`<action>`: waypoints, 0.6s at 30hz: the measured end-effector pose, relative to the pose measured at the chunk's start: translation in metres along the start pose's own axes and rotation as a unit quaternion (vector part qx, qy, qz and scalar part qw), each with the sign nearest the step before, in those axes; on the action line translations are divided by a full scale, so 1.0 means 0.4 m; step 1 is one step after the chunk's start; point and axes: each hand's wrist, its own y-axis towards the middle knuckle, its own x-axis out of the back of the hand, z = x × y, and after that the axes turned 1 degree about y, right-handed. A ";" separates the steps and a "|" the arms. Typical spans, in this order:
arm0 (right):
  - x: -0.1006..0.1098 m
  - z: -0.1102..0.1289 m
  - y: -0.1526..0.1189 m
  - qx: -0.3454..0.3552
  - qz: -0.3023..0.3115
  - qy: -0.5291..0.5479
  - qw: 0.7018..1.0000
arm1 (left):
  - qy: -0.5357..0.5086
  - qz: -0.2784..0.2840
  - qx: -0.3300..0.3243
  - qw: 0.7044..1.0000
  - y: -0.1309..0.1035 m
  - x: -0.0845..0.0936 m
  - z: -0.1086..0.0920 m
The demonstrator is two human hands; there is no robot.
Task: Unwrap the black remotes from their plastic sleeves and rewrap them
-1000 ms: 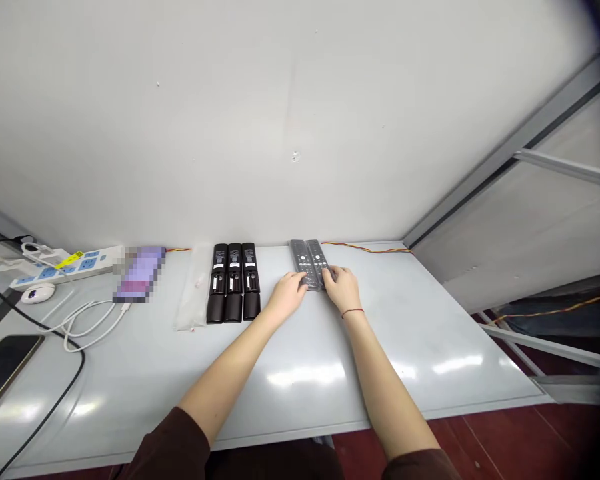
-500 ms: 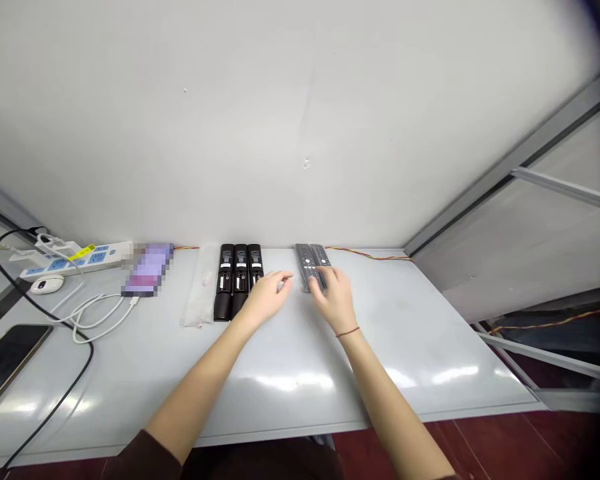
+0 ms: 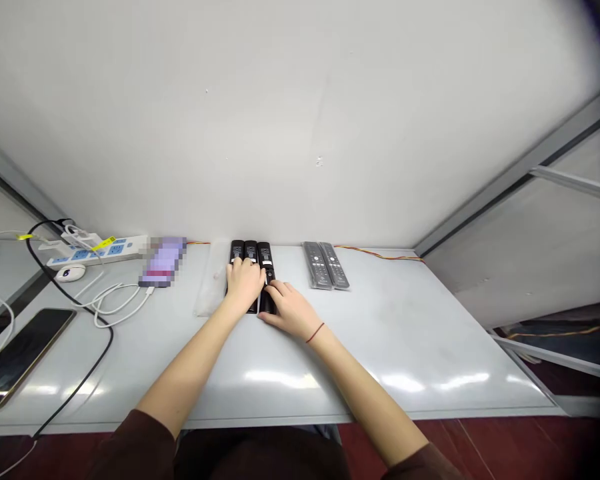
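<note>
Three black remote controls lie face down side by side on the table, their battery ends towards me. My left hand (image 3: 245, 285) covers the left remote control (image 3: 237, 249) and the middle remote control (image 3: 251, 249), its fingers bent over them. My right hand (image 3: 291, 308) grips the lower part of the right remote control (image 3: 265, 253), thumb at its near end and fingers at its right edge. That remote control is slightly turned and apart from the other two. A flat clear plastic bag (image 3: 211, 287) lies left of the row.
Two wrapped grey remote controls (image 3: 325, 267) lie face up at the back right. On the left are a lit phone (image 3: 164, 262), a power strip (image 3: 125, 248), a white mouse (image 3: 71, 273), a dark phone (image 3: 27, 353) and loose cables. A wall (image 3: 300, 133) closes the back.
My right hand has left the wrapped remote controls and moved left onto the right black one. My left hand has moved onto the other two. The right black remote control has shifted and turned slightly.
</note>
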 end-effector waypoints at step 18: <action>0.014 0.073 -0.117 -0.057 0.007 -0.002 0.998 | 0.059 -0.006 0.028 0.998 0.010 -0.078 -0.107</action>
